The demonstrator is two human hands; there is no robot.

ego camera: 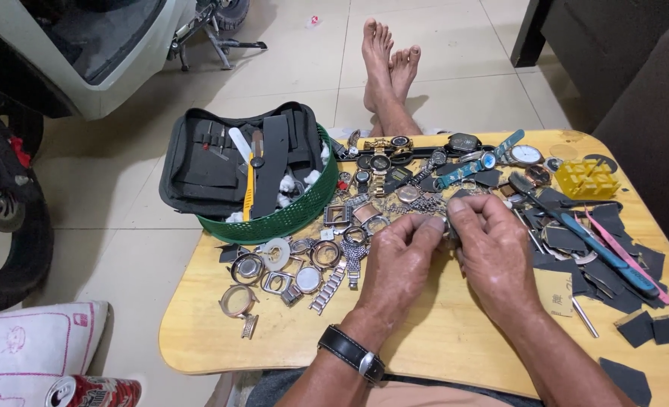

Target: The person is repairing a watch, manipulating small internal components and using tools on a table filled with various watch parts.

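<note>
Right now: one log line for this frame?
left hand: pinching small metal part | right hand: pinching same part | wooden table: watch cases

The small metal part (445, 223) between the left hand (398, 260) and the right hand (493, 252) is mostly hidden by fingers. The can (93, 392) and the pillow (29, 350) are cut by the bottom edge.

You sit over pale tiled floor (440, 90), grout lines visible, even light. Low wooden table (455, 339) before you. Dark furniture (621, 53) right. White scooter body (85, 53), black tyre (18, 249) left.
</note>
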